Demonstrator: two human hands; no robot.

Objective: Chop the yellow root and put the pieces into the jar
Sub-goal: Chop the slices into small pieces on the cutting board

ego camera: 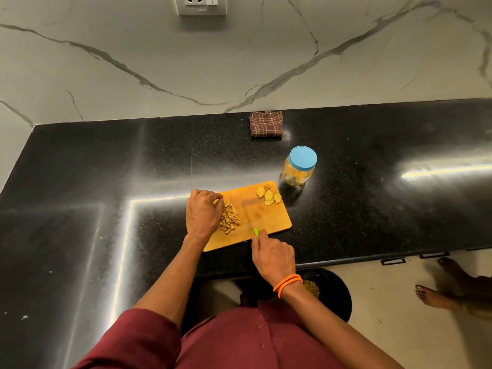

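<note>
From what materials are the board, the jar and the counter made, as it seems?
Board: probably bamboo or wood, matte tan with faint grain.
Jar: clear plastic or glass, cannot tell which; blue lid looks like plastic.
Counter: polished black speckled stone, likely granite, with mirror-like glare.
</note>
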